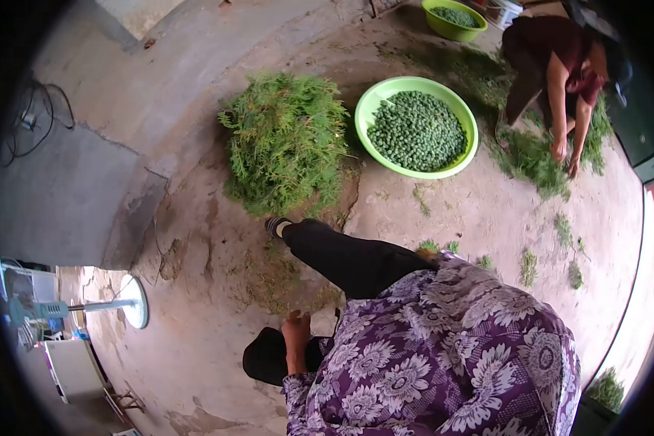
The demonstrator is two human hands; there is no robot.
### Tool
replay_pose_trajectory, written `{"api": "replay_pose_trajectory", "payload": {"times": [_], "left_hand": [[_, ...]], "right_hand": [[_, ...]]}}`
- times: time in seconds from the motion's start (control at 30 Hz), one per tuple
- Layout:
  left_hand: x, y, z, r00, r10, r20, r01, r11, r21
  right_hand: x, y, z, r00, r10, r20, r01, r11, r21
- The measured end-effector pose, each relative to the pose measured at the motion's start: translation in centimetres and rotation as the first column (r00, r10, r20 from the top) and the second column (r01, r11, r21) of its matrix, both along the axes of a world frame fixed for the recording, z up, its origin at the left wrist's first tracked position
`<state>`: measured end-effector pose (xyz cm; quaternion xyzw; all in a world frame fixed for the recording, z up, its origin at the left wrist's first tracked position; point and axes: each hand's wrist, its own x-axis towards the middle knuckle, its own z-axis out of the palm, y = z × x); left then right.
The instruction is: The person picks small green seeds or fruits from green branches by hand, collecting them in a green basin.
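Note:
My left hand (296, 338) is beside my dark-trousered knee, its fingers loosely curled in, with nothing seen in them. At the far edge of my purple floral sleeve, a small brownish patch (426, 255) may be part of my right hand; its fingers are hidden. Past my outstretched foot stands a heap of green leafy sprigs (287, 142). Right of the heap is a lime-green basin (367, 138) holding many small green cones or berries (418, 131). Scattered leaf bits (269, 280) lie on the floor between my legs.
At the upper right a co-worker (559, 80) bends over, both hands in green sprigs (538, 156). Behind is another green basin (454, 30) with a white bucket (503, 13). A standing fan (134, 301) is lower left; black cable (47, 109) lies upper left.

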<state>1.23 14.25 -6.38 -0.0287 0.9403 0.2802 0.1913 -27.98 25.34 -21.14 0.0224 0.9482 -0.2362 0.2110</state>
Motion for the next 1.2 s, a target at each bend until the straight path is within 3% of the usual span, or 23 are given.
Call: {"api": "replay_pose_trajectory", "payload": {"times": [0.13,0.2,0.27,0.3,0.4,0.43,0.53,0.6,0.7,0.73,0.8,0.87,0.93,0.97,1.03,1.2], "left_hand": [[-1.5,1.9,4.7,0.999,-0.002,0.046,-0.001,0.996,0.085],[-3.5,1.5,6.0,0.994,-0.088,-0.067,0.088,0.996,0.01],[-5.3,3.7,10.9,0.962,-0.116,-0.246,0.138,0.988,0.073],[-6.2,4.9,13.4,0.943,-0.158,-0.293,0.19,0.978,0.083],[-7.7,8.9,21.5,0.843,-0.35,-0.408,0.369,0.929,-0.034],[-7.6,10.3,23.7,0.739,-0.409,-0.535,0.442,0.894,-0.073],[-6.2,14.5,31.5,0.562,-0.544,-0.623,0.553,0.807,-0.206],[-5.5,16.6,35.1,0.333,-0.628,-0.703,0.602,0.716,-0.354],[-3.0,19.3,39.5,0.105,-0.665,-0.739,0.589,0.64,-0.493],[-2.3,19.7,40.3,0.086,-0.658,-0.748,0.593,0.637,-0.492],[-1.0,20.3,41.4,-0.066,-0.667,-0.742,0.59,0.574,-0.568],[0.1,20.3,42.2,-0.077,-0.671,-0.737,0.582,0.57,-0.58],[0.9,19.7,42.6,-0.119,-0.691,-0.713,0.573,0.538,-0.618],[0.8,19.5,42.5,-0.144,-0.68,-0.719,0.572,0.536,-0.621],[0.4,19.3,41.8,-0.136,-0.715,-0.686,0.632,0.471,-0.616],[-1.8,18.8,38.4,0.115,-0.773,-0.624,0.611,0.55,-0.568]], "right_hand": [[-0.6,0.8,-1.8,0.996,-0.026,0.081,0.03,0.998,-0.052],[1.0,0.8,-1.9,0.991,-0.031,0.129,0.041,0.996,-0.078],[1.6,0.8,-2.7,0.983,-0.032,0.178,0.052,0.993,-0.106],[6.3,3.4,-4.7,0.979,-0.033,0.2,0.058,0.991,-0.117],[1.9,-0.4,-4.9,0.966,-0.051,0.255,0.085,0.989,-0.122],[-0.1,-1.0,-4.6,0.961,-0.065,0.268,0.099,0.988,-0.114],[2.1,3.6,-6.0,0.949,-0.106,0.297,0.139,0.986,-0.095],[9.9,9.7,-8.6,0.941,-0.13,0.313,0.164,0.983,-0.086],[25.6,19.8,-13.0,0.927,-0.177,0.33,0.211,0.975,-0.069],[30.3,22.6,-14.1,0.923,-0.192,0.333,0.226,0.972,-0.065],[36.3,27.1,-15.4,0.915,-0.22,0.338,0.253,0.966,-0.055],[35.9,30.5,-15.2,0.908,-0.25,0.335,0.279,0.959,-0.042],[34.9,30.1,-19.8,0.964,0.182,0.193,-0.196,0.979,0.059],[35.0,30.5,-16.7,0.949,0.277,0.15,-0.288,0.956,0.056],[35.2,31.6,-18.3,0.968,0.246,0.04,-0.246,0.969,0.002],[36.0,32.3,-13.1,0.984,0.178,0.03,-0.179,0.984,0.021]]}}
